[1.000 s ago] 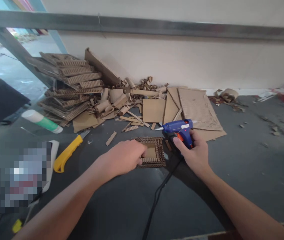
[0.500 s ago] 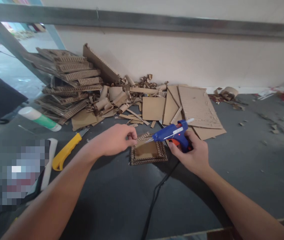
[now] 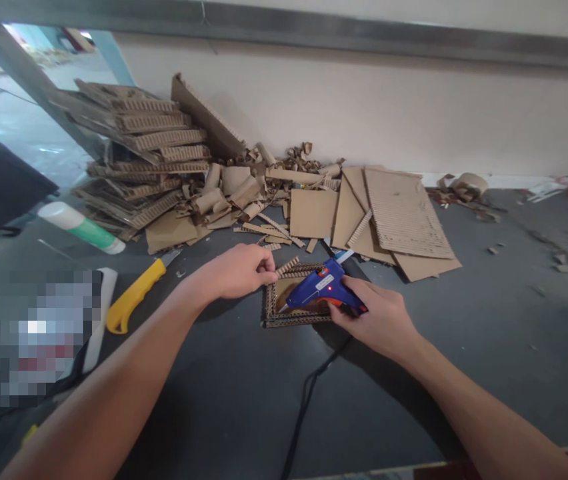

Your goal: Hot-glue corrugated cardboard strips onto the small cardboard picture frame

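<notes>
My right hand (image 3: 381, 319) is wrapped round a blue glue gun (image 3: 317, 288) with a small red light. The gun's nozzle points down and left at the lower left part of a small rectangular cardboard frame (image 3: 270, 308) with corrugated edges, lying on the dark table. My left hand (image 3: 247, 272) pinches a short corrugated cardboard strip (image 3: 288, 267) above the frame's upper left corner. The gun's body hides much of the frame's inside. A black cord (image 3: 306, 400) runs from below my right hand toward the table's front edge.
A yellow knife (image 3: 137, 293), a white and green tube (image 3: 84, 228) and a blurred, pixelated object (image 3: 47, 340) lie at the left. Behind are stacked corrugated pieces (image 3: 157, 139), cardboard scraps (image 3: 237, 190) and flat sheets (image 3: 407, 213).
The glue gun has moved left and down, its nozzle now lower and over the frame's lower left part. My left hand still holds the strip near the same corner. The view has shifted slightly.
</notes>
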`<state>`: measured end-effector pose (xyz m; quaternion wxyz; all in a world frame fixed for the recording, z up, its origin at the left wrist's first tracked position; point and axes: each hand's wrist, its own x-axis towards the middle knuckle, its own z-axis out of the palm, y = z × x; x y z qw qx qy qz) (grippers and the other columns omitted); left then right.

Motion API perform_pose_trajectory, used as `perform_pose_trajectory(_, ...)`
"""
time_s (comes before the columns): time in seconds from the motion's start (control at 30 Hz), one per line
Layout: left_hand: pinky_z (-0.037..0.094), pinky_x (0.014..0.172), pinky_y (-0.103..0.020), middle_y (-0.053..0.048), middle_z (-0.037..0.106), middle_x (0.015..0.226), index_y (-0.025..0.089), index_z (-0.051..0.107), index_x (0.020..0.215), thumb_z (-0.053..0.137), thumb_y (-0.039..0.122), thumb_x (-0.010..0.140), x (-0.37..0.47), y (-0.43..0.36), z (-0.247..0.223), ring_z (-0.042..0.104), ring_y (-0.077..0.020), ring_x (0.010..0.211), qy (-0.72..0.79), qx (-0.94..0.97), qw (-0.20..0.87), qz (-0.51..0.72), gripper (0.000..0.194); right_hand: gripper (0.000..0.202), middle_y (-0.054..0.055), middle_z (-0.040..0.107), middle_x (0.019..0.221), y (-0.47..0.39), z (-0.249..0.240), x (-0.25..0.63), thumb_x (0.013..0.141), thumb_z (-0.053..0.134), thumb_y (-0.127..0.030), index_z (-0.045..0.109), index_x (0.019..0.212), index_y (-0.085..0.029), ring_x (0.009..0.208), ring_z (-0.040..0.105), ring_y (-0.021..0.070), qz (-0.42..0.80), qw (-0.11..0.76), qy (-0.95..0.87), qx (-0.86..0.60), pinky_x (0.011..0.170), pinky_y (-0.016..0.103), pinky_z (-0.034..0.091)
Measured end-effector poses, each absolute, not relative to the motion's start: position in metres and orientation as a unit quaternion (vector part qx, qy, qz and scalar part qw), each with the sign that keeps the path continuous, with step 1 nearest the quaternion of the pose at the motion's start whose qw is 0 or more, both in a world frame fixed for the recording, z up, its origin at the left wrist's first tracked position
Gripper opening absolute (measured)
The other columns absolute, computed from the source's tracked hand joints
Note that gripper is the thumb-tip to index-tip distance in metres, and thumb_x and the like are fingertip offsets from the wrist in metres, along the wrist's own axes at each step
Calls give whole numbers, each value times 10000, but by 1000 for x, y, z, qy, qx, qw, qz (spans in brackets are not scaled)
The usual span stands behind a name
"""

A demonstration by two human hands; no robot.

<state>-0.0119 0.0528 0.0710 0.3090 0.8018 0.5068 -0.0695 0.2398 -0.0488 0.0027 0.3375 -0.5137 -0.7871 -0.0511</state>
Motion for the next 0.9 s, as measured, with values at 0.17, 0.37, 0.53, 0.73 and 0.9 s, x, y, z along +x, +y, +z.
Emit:
perform_pose_trajectory(0.17, 416, 683, -290, -46, 737, 938, 235, 687, 925, 570, 457, 873, -15, 54, 65, 661, -206, 805, 503, 804, 311, -65, 257, 226, 65, 774, 877, -48, 7, 242, 855, 574, -254, 675, 1050, -202, 672, 731, 184, -57, 318, -807, -495, 606, 269, 589)
perform_pose_trajectory(0.37, 418, 697, -291, -45, 736, 968, 241, 683, 924, 570, 449, 876, -15, 53, 66, 659, -210, 832, 501, 806, 308, -62, 242, 234, 58, 779, 904, -49, 12, 246, 880, 537, -247, 681, 1063, -225, 699, 739, 184, -62, 311, -812, -491, 601, 262, 584)
perform_pose_trajectory(0.53, 414, 667, -295, -37, 734, 964, 249, 676, 923, 558, 451, 884, -13, 50, 68, 651, -208, 793, 512, 800, 305, -72, 238, 243, 64, 780, 915, -49, 15, 248, 884, 544, -221, 688, 1080, -216, 696, 737, 176, -71, 313, -817, -479, 610, 250, 581)
perform_pose_trajectory(0.73, 413, 667, -294, -38, 734, 936, 244, 681, 910, 574, 432, 884, -13, 50, 67, 657, -200, 779, 514, 804, 291, -69, 218, 199, 74, 782, 897, -50, 22, 251, 915, 531, -201, 680, 1045, -179, 705, 745, 166, -111, 302, -822, -469, 592, 227, 576)
perform_pose_trajectory(0.9, 408, 644, -297, -43, 729, 931, 237, 672, 914, 559, 438, 898, -14, 50, 66, 652, -194, 757, 510, 805, 295, -72, 231, 191, 81, 778, 865, -52, 31, 253, 944, 490, -176, 660, 1028, -146, 668, 739, 163, -151, 283, -830, -457, 501, 229, 533)
